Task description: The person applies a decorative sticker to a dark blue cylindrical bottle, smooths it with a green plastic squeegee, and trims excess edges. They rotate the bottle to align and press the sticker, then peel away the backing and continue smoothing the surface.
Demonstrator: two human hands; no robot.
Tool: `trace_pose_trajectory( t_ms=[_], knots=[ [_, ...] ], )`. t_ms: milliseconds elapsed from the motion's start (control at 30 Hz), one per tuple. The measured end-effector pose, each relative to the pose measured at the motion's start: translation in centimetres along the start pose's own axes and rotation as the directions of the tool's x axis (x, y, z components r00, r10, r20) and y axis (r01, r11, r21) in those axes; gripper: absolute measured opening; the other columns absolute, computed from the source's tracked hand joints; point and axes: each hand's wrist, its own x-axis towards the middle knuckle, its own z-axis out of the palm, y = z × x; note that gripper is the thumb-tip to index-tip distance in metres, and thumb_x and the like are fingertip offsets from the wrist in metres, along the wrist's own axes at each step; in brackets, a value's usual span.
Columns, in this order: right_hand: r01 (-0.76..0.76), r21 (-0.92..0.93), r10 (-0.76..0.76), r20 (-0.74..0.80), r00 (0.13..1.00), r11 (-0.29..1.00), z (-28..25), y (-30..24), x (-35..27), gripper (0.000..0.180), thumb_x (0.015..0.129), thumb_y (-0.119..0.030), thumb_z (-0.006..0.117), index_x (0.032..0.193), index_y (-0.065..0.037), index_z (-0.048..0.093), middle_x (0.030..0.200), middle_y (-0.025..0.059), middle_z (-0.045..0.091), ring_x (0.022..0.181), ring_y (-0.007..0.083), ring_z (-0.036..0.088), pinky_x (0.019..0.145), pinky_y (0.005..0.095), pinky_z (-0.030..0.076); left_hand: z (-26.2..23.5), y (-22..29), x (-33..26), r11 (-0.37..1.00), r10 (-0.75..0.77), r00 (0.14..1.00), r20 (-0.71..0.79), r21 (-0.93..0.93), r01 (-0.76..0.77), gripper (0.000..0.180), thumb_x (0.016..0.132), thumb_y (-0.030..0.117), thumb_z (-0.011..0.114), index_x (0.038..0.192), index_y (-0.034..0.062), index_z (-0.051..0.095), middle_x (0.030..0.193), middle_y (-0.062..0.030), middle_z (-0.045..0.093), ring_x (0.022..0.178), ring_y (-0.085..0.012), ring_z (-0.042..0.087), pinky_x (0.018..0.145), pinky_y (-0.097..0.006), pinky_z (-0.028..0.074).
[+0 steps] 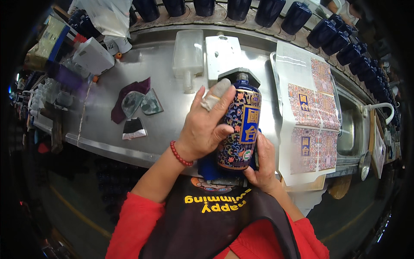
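Observation:
A dark blue bottle (239,125) with a colourful floral decal and a gold-framed blue panel stands almost upright in front of me, over the bench's near edge. My left hand (202,125) lies along its left side, thumb on the front and fingers toward the shoulder. A pale cover wraps one finger, and a red bead bracelet circles the wrist. At the lower right side and base, my right hand (264,162) grips the bottle, its fingers partly hidden behind it. Just behind the bottle's neck sits a dark-edged angular block (248,74).
Decal sheets (312,108) lie on a tray at the right, beside a sink (350,129). Scraper pieces and purple cloth (129,101) rest on the steel bench. A clear bottle-shaped container (188,56) and a white block (223,54) stand behind. Several blue bottles (204,6) line the far conveyor.

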Motion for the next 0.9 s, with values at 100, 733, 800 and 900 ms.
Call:
trace_pose_trajectory(
  t_ms=[100,733,800,900],
  knots=[
    [-0.012,-0.007,0.012,0.023,1.000,1.000,0.0,0.3,0.0,0.088,0.081,-0.019,0.078,0.152,0.010,0.035,0.149,0.0321,0.047,0.131,0.0489,0.051,0.110,0.0539,0.040,-0.2,-0.1,-1.3,0.999,-0.031,0.999,0.011,-0.026,0.031,0.088,0.100,0.067,0.041,0.155,-0.0012,0.041,0.148,-0.0244,0.053,0.141,-0.0460,0.046,0.121,-0.057,0.025],
    [-0.034,-0.054,0.033,-0.021,0.999,0.998,-0.1,-0.2,0.2,0.080,0.090,-0.029,0.073,0.151,0.010,0.039,0.146,0.0282,0.052,0.130,0.0456,0.052,0.111,0.0508,0.040,3.4,3.8,-11.5,0.997,-0.010,0.999,0.037,0.075,0.007,0.092,0.097,0.073,0.043,0.161,0.0077,0.034,0.161,-0.0248,0.038,0.147,-0.0473,0.037,0.124,-0.058,0.015],
    [-0.020,-0.052,0.019,-0.031,0.999,0.998,0.0,-0.1,0.1,0.080,0.090,-0.029,0.074,0.151,0.010,0.039,0.146,0.0280,0.052,0.130,0.0452,0.052,0.111,0.0505,0.040,3.6,3.7,-12.0,0.997,0.000,1.000,0.017,0.073,-0.001,0.092,0.097,0.073,0.043,0.161,0.0073,0.033,0.160,-0.0255,0.039,0.146,-0.0486,0.038,0.123,-0.059,0.016],
    [-0.015,-0.045,0.013,-0.039,0.999,0.999,0.2,0.0,0.1,0.081,0.090,-0.028,0.075,0.151,0.010,0.039,0.146,0.0278,0.052,0.130,0.0446,0.052,0.111,0.0501,0.040,3.5,3.8,-12.3,0.998,-0.017,1.000,0.006,0.063,0.017,0.091,0.098,0.072,0.042,0.160,0.0069,0.035,0.158,-0.0250,0.042,0.146,-0.0489,0.038,0.123,-0.059,0.016]
  ],
)
